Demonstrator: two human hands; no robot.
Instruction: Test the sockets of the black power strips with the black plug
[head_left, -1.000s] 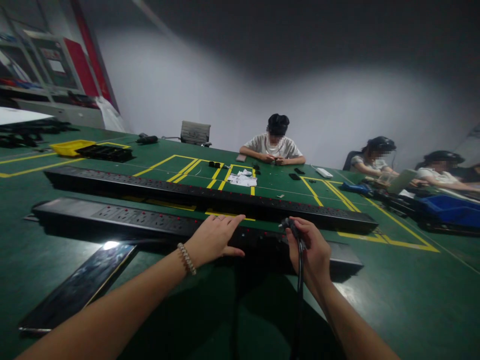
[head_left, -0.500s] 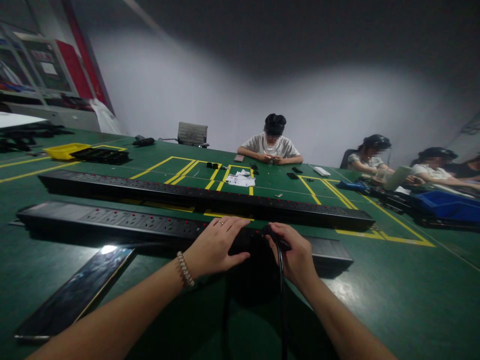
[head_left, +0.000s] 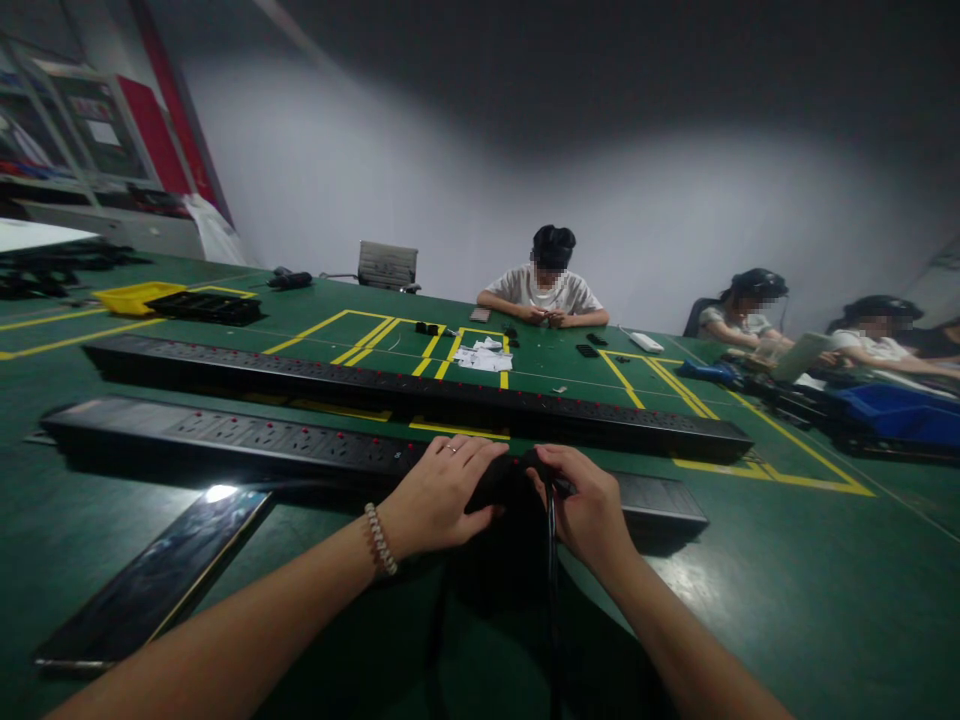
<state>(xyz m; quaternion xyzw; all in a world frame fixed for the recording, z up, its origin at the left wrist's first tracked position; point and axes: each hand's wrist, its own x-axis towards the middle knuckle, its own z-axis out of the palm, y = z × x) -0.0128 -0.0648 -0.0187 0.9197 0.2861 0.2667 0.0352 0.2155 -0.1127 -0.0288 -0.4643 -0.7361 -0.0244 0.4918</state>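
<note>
A long black power strip (head_left: 225, 436) with a row of sockets and red lights lies crosswise in front of me. My left hand (head_left: 442, 495) grips it near the middle, fingers over the top and thumb along the near side. Just right of that, my right hand (head_left: 589, 500) is closed around a black plug (head_left: 534, 460) at the strip's socket face. How far the plug sits in a socket is hidden by shadow and fingers. From it a black cable (head_left: 553, 570) hangs down toward me. Behind lies a second, parallel power strip (head_left: 360, 384).
A dark flat phone-like slab (head_left: 157, 575) lies at front left. Farther left are a yellow tray (head_left: 131, 297) and a black tray (head_left: 210, 307). White papers (head_left: 484, 356) lie mid-table. A person (head_left: 541, 290) sits opposite; others sit at right by a blue bin (head_left: 900, 415).
My left hand has shifted slightly right along the strip, closer to my right hand. The right hand stays on the plug, while the cable hangs a little farther left.
</note>
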